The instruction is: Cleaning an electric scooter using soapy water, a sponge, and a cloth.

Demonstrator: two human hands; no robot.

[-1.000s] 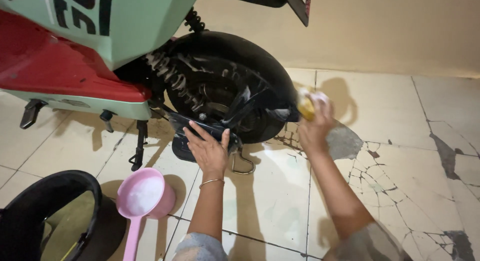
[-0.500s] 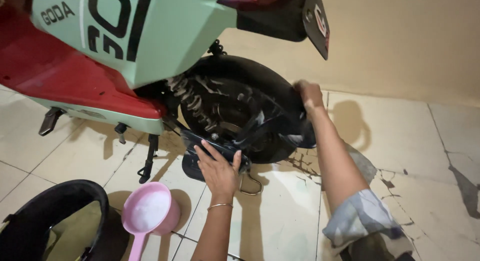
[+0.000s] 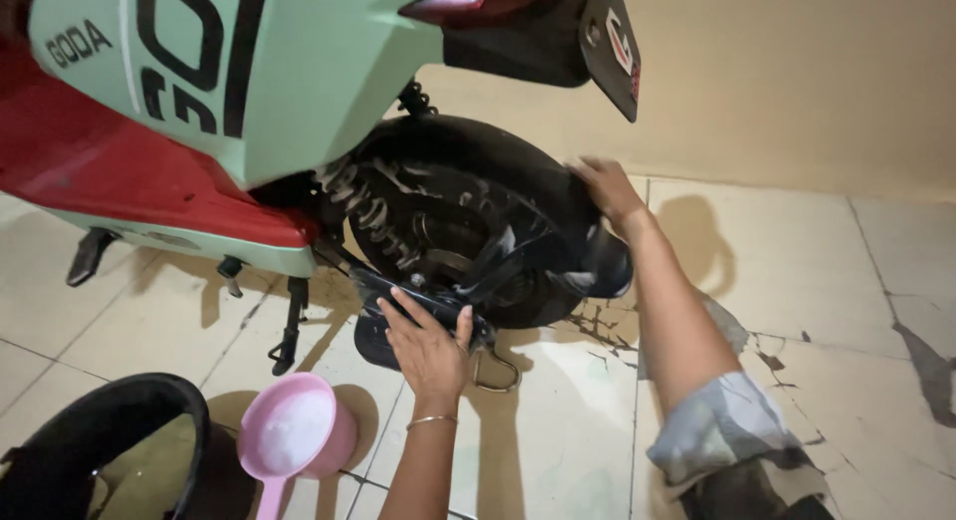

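A mint-green and red scooter (image 3: 319, 72) stands on the tiled floor with its black rear wheel (image 3: 468, 231) streaked with soap foam. My left hand (image 3: 428, 346) lies flat, fingers spread, on a black guard (image 3: 370, 341) low beside the wheel; a thin bangle is on that wrist. My right hand (image 3: 602, 186) presses on the back curve of the wheel's black fender. The yellow sponge it held earlier is hidden under the palm.
A pink dipper (image 3: 294, 435) with white suds sits on the floor by my left arm. A black basin (image 3: 100, 430) is at the bottom left. The side stand (image 3: 289, 326), a metal hook (image 3: 495, 371), cracked tiles (image 3: 777, 361) and a beige wall (image 3: 797, 82) surround the wheel.
My right hand has moved from the floor side of the wheel up onto the rear fender, and the yellow sponge has gone out of sight. The left hand stays on the guard.
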